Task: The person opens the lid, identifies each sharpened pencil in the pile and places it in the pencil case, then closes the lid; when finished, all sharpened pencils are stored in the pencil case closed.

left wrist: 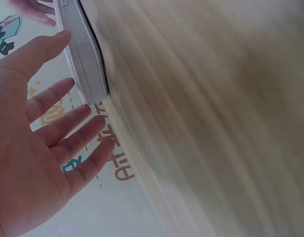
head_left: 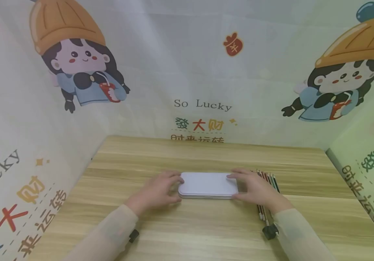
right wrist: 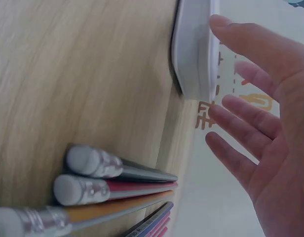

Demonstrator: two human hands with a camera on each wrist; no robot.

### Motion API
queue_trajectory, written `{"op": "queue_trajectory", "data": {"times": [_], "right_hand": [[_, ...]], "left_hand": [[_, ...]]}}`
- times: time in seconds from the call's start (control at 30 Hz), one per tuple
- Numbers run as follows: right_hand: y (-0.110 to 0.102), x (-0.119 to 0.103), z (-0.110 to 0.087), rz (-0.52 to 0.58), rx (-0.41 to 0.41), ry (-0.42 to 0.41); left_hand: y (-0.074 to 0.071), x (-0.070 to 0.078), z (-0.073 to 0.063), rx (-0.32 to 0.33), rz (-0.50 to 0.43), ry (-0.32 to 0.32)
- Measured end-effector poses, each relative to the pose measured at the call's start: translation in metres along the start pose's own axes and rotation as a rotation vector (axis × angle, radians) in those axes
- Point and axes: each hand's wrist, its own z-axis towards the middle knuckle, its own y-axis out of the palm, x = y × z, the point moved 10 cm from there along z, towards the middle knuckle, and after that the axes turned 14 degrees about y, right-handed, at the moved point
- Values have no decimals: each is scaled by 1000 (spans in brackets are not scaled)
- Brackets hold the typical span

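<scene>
A flat white case (head_left: 207,185) with rounded corners, like a pencil case, lies closed on the wooden table. At its left end is my left hand (head_left: 158,189), thumb at the near corner and fingers spread along the end. My right hand (head_left: 256,188) mirrors this at the other end, with its fingertips by the case's top edge. In the left wrist view the left thumb (left wrist: 56,44) reaches the rim, and the other fingers are loosely extended. The right wrist view shows the right thumb (right wrist: 231,29) at the rim and the fingers apart, nearly straight.
Several pencils (right wrist: 88,190) with white erasers lie side by side on the table (head_left: 200,232), right of the case and partly under my right hand and wrist in the head view. A printed cloth (head_left: 147,72) hangs behind the table and along both sides.
</scene>
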Motion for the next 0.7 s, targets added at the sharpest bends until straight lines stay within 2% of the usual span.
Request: {"op": "queue_trajectory", "data": {"times": [0.33, 0.5, 0.7], "right_hand": [[6, 2, 4, -7, -33, 9], [5, 0, 7, -31, -28, 7], [6, 2, 6, -11, -46, 37]], "left_hand": [[5, 0, 14, -29, 81, 28], [6, -4, 21, -22, 39, 21], [7, -8, 22, 11, -26, 2]]}}
